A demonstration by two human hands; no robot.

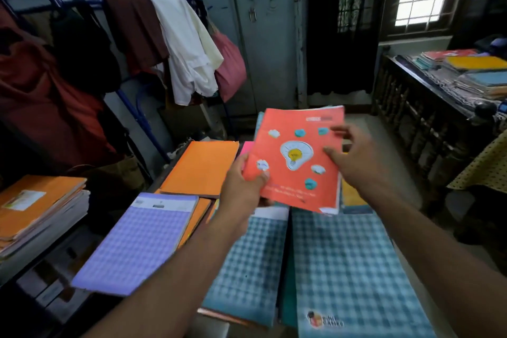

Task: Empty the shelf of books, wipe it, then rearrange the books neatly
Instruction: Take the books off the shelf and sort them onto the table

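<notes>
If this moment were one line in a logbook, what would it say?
left hand: grips red book | right hand: open, touching its cover | below: checked notebooks

Book with bulb cover (297, 159) held up between both hands, left hand (244, 189) at its near-left corner, right hand (349, 158) at its right edge. Below and nearer lie two checked books (348, 269) side by side, a third checked book (137, 244) to their left overlapping plain-covered books (200, 167) behind it. Stack of books (38, 208) on the shelf (41, 252) far left; clothes rack (131, 44) behind, table with book piles (466, 74) far right.
</notes>
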